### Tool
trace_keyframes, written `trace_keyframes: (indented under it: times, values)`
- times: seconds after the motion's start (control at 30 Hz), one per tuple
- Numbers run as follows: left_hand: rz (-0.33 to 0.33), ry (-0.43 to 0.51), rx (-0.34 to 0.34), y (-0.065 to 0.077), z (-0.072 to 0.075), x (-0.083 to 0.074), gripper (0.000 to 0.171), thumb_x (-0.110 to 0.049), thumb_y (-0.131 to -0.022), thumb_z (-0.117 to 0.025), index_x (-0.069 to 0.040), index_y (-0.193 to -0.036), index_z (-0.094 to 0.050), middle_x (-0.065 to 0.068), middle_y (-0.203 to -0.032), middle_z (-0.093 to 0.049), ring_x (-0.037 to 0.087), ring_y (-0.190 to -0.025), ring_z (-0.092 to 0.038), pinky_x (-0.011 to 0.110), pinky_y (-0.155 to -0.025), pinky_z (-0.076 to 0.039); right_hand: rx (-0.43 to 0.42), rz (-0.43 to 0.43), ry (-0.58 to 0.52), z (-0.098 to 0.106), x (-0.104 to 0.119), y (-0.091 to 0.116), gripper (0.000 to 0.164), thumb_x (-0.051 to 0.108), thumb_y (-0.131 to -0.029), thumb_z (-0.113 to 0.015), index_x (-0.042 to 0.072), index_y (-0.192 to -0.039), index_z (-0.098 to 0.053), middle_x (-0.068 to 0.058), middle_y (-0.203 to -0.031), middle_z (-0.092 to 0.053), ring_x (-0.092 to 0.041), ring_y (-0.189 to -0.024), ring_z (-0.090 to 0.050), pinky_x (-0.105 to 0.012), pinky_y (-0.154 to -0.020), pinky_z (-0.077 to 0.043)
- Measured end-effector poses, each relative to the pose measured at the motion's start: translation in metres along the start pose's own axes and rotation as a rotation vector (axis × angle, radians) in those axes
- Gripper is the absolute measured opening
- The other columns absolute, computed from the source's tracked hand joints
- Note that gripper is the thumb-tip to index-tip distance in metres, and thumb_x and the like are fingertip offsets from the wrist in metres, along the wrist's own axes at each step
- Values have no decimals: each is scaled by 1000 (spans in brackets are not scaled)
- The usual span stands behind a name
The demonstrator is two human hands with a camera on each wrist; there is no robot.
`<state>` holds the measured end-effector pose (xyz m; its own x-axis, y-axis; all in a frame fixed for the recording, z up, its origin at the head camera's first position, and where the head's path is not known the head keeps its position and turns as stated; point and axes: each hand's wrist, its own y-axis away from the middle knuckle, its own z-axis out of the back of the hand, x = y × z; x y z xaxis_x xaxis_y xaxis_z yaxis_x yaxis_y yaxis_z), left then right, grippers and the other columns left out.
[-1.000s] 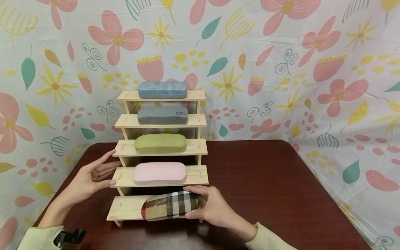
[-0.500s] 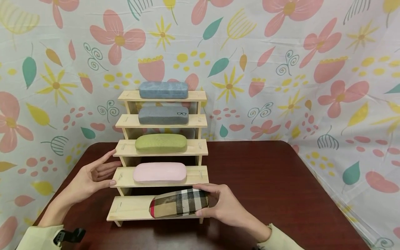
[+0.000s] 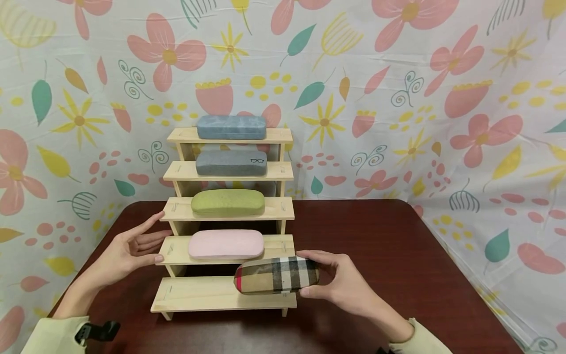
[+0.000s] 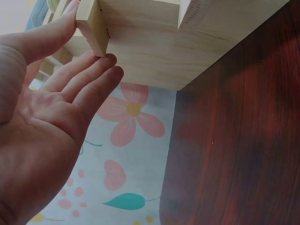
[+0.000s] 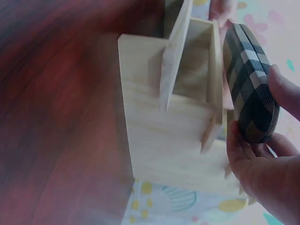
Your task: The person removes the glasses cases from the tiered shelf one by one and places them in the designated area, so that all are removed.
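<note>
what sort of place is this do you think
Likely an indoor tabletop staged for display or filming, though the wider room is out of view: a dark reddish table, a floral sheet behind it, and a stepped wooden rack bearing four cases.

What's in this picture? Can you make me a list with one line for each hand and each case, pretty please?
Right hand: holds the plaid case clear of the shelves
Left hand: touches the left side of the wooden rack
Blue case: top shelf
Grey case: second shelf, has a glasses picture
Green case: third shelf
Pink case: fourth shelf
Table: dark reddish-brown
Backdrop: flowers and leaves
</note>
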<state>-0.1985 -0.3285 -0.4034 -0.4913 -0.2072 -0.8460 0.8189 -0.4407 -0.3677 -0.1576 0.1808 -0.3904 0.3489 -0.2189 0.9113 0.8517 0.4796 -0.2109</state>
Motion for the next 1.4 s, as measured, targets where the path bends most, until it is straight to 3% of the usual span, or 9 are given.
trace_keyframes:
  times: [0.1,0.27,0.53,0.67,0.77,0.9,1.0,1.2,1.4]
  values:
    - [8,7,2,0,1,0,97,20,-88,-73,-5,-168,-25,3,-148,-61,11,-131,-61,35,-82,-63,-25,3,17,9,2,3,66,14,-82,-93,11,-142,-67,-10,-143,-64,-24,-128,-63,-32,-91,-59]
    - [25,48,14,0,2,-1,96,20,-89,-72,-5,-168,-24,9,-145,-63,11,-130,-62,37,-81,-63,-67,6,51,24,4,8,66,12,-80,-94,16,-141,-69,-2,-141,-66,-20,-121,-67,-32,-92,-59]
    - [33,57,21,0,3,-1,96,20,-90,-71,-6,-168,-23,12,-145,-63,12,-131,-61,37,-82,-63,-129,9,148,52,6,21,65,13,-82,-93,22,-142,-69,3,-142,-66,-14,-127,-62,-28,-91,-56]
    - [26,52,16,1,3,-2,96,21,-89,-72,-5,-168,-24,8,-145,-63,12,-131,-61,37,-82,-63,-148,19,178,65,10,25,65,12,-82,-93,21,-141,-69,3,-142,-66,-10,-132,-59,-24,-97,-54]
    - [18,55,16,1,3,-1,96,21,-89,-71,-5,-168,-24,5,-145,-63,13,-131,-61,37,-82,-63,-159,21,184,74,11,27,65,10,-82,-93,19,-142,-68,-1,-142,-66,-11,-127,-63,-24,-93,-56]
    - [11,55,22,0,3,-1,96,22,-89,-71,-4,-168,-23,8,-146,-63,12,-131,-61,36,-83,-63,-170,11,176,87,10,30,65,6,-83,-91,15,-143,-67,-10,-134,-69,-19,-102,-72,-31,-77,-60]
    - [11,57,25,0,3,0,96,22,-89,-71,-4,-168,-23,9,-145,-63,12,-131,-61,36,-83,-63,-166,-1,138,99,8,30,66,3,-85,-89,10,-146,-64,-14,-130,-69,-24,-93,-73,-34,-73,-62]
    - [-2,58,28,-1,3,1,96,23,-88,-71,-2,-168,-23,6,-145,-63,12,-131,-61,37,-82,-63,-158,-16,114,121,-1,29,66,2,-89,-85,5,-150,-59,-11,-142,-63,-21,-104,-72,-33,-78,-62]
    - [-9,45,27,0,3,3,97,22,-88,-71,-3,-168,-23,5,-146,-63,12,-131,-61,37,-81,-63,-195,-35,196,140,-15,27,65,7,-90,-86,3,-149,-59,0,-146,-61,-2,-123,-63,-27,-82,-60]
